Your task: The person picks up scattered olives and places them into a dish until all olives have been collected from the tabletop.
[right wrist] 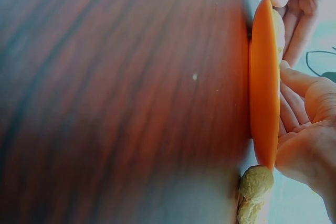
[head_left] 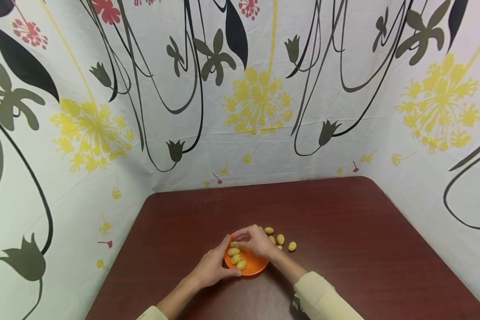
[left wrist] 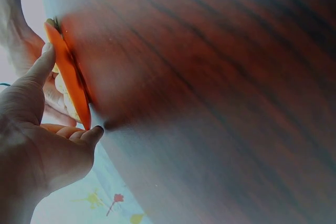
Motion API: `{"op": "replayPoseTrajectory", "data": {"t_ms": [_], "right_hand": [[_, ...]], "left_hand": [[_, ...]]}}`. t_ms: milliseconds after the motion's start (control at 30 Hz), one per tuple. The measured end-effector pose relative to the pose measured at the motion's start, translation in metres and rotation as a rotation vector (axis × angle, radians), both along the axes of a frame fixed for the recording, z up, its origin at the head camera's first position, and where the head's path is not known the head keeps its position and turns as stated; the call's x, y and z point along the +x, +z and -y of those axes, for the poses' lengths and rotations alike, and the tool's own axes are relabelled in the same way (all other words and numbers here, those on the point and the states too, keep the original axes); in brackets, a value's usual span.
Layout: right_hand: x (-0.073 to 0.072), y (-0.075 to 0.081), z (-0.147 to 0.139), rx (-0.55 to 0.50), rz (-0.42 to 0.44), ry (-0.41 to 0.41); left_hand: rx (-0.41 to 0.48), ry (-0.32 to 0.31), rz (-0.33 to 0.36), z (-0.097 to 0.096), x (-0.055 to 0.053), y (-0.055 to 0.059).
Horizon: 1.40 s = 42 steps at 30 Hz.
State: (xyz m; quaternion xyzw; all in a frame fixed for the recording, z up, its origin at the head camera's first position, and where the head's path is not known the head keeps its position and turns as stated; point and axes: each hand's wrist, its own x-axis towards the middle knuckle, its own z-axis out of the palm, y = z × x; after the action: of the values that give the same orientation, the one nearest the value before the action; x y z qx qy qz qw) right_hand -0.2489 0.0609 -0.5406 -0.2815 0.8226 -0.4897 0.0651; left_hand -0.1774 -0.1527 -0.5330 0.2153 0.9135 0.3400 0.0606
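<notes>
An orange plate [head_left: 253, 265] sits on the table, with several small yellow oval pieces [head_left: 235, 259] along its left side. My left hand [head_left: 213, 266] grips the plate's left side, thumb at the near rim and fingers at the far left. Reaching over the plate from the right, my right hand [head_left: 257, 241] has its thumb and fingertips at the farthest oval piece [head_left: 234, 244], apparently pinching it; the fingers partly hide the contact. In the right wrist view, a wrinkled tan oval piece [right wrist: 256, 181] lies just outside the plate's rim.
More yellow oval pieces [head_left: 280, 239] lie loose on the table, right of the plate and partly behind my right hand. The dark reddish-brown table [head_left: 184, 218] has rounded far corners. A white cloth printed with flowers [head_left: 260, 102] hangs around its back and sides.
</notes>
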Motion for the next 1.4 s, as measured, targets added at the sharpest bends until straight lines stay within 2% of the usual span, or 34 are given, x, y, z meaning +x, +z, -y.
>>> {"op": "replayPoseTrajectory", "data": {"t_ms": [267,567,800,1100,1233,1400], "right_hand": [[0.002,0.001,-0.002,0.004,-0.008,0.016],[0.001,0.0,-0.003,-0.018,0.03,0.018],[0.005,0.007,-0.013,-0.093,0.027,0.02],[0.002,0.022,-0.053,-0.188,-0.029,-0.077],[-0.001,0.026,-0.079,-0.228,-0.004,-0.127],[-0.003,0.026,-0.108,-0.194,-0.004,-0.17]], "left_hand": [[-0.006,0.007,0.011,-0.001,-0.001,-0.001],[0.001,0.006,0.025,0.0,0.001,0.002],[0.002,0.005,0.022,-0.001,0.001,0.004],[0.048,-0.028,0.025,-0.003,-0.001,0.002],[0.064,-0.048,0.023,-0.003,-0.006,0.001],[0.081,-0.067,0.023,-0.002,-0.015,-0.001]]}}
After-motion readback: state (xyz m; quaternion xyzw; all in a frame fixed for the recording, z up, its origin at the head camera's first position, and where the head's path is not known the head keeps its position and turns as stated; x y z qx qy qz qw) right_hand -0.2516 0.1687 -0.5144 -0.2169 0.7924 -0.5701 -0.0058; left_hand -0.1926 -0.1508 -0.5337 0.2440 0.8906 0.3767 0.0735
